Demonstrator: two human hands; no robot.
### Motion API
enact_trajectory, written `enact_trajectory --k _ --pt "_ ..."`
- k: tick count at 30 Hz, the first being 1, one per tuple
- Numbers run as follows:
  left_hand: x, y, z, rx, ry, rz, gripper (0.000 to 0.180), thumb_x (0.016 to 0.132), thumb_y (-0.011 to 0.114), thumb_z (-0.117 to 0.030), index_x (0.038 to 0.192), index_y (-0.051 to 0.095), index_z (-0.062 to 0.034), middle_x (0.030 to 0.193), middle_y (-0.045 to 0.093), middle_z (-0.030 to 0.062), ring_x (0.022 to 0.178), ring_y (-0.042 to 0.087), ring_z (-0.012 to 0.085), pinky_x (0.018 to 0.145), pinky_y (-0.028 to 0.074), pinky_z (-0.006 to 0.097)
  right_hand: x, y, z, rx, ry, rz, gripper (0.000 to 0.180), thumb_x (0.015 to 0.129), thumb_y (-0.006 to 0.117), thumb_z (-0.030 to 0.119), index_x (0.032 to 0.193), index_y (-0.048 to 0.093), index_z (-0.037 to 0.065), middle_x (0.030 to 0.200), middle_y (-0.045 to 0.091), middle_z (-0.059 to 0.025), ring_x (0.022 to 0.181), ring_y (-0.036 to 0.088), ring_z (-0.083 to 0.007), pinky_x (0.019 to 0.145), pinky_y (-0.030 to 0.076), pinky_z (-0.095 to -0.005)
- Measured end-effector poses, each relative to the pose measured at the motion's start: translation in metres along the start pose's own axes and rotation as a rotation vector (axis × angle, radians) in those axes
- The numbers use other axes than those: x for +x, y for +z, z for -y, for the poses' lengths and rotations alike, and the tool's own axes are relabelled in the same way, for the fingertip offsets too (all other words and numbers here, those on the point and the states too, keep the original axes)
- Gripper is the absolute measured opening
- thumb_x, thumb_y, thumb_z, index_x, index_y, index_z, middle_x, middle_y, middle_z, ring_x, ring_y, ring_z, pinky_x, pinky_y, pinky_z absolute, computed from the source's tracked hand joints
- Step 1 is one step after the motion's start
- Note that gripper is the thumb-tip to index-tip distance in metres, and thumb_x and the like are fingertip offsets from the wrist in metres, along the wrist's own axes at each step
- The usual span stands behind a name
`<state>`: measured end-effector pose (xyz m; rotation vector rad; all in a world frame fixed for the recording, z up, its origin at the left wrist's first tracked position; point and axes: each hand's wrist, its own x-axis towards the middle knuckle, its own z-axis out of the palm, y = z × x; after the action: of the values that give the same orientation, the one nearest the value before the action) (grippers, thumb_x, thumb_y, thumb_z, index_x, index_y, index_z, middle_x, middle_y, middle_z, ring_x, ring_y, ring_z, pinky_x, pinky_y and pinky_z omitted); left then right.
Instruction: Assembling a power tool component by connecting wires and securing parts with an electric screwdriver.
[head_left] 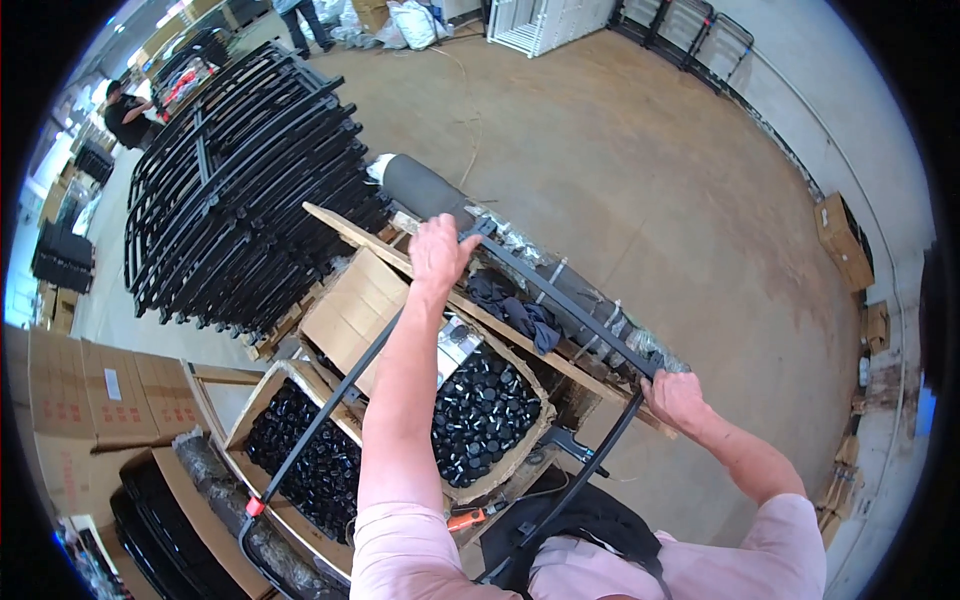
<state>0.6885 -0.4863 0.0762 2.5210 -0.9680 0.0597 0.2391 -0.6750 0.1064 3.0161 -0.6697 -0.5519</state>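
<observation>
Pink sleeves (405, 550) | hands (440, 255) (676, 398) curled round black frame (572, 306) | open boxes (548, 412) hold black pieces (485, 415)

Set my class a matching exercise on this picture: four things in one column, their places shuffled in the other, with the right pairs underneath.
Things
1. Left hand
2. Small black parts
3. Right hand
4. Stacked dark frames

Places
A. Heaped loose in open cardboard boxes
B. At the right-hand corner of the black tubular frame
C. In a tall pile at the picture's upper left
D. By the upper-left corner of the black tubular frame

Right pairs: 1-D, 2-A, 3-B, 4-C
</observation>
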Motion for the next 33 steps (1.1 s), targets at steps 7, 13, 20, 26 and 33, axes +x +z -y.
enact_trajectory --k 7,13,20,26,33 --pt "-0.08 -0.043 0.037 -0.306 0.126 -0.373 0.065 0.093 0.073 -0.01 0.152 0.048 -0.0057 0.129 0.066 0.0231 0.12 0.061 0.0418 0.105 0.049 0.049 0.047 -0.079 0.022 -0.126 -0.151 0.234 0.039 0.101 0.062 0.036 0.083 0.071 0.002 0.08 0.073 -0.0245 0.079 0.074 -0.0403 0.072 0.059 -0.0532" --pt "-0.323 -0.079 0.005 -0.398 -0.168 -0.02 0.021 0.098 0.067 -0.013 0.116 0.069 -0.003 0.099 0.071 0.0215 0.096 0.068 0.0447 0.086 0.054 0.053 0.231 -0.113 0.11 -0.014 -0.676 -0.451 0.011 0.093 0.059 0.012 0.094 0.067 0.005 0.092 0.072 -0.0172 0.084 0.072 -0.0396 0.074 0.059 -0.0516" --pt "-0.596 -0.081 -0.081 -0.325 -0.571 0.136 0.016 0.097 0.071 -0.023 0.093 0.074 -0.0081 0.087 0.074 0.0142 0.084 0.072 0.0357 0.076 0.058 0.047 0.341 -0.149 0.229 -0.747 -0.661 -0.107 0.021 0.096 0.06 0.018 0.106 0.078 0.015 0.097 0.08 -0.0061 0.096 0.079 -0.0261 0.078 0.063 -0.0433" --pt "-0.623 -0.074 -0.113 -0.244 -0.719 0.129 0.021 0.099 0.068 -0.028 0.093 0.077 -0.0091 0.088 0.075 0.0147 0.083 0.072 0.0374 0.077 0.058 0.047 0.324 -0.16 0.247 -0.639 -0.798 -0.329 0.024 0.099 0.06 0.023 0.105 0.082 0.018 0.106 0.082 -0.0016 0.099 0.08 -0.0193 0.076 0.064 -0.0393" --pt "-0.628 -0.067 -0.113 -0.251 -0.725 0.083 0.023 0.1 0.067 -0.03 0.092 0.077 -0.0109 0.088 0.076 0.0126 0.086 0.073 0.0354 0.078 0.059 0.047 0.337 -0.152 0.267 -0.774 -0.537 -0.133 0.022 0.098 0.064 0.02 0.107 0.084 0.016 0.112 0.082 -0.0055 0.106 0.079 -0.023 0.079 0.064 -0.0404"
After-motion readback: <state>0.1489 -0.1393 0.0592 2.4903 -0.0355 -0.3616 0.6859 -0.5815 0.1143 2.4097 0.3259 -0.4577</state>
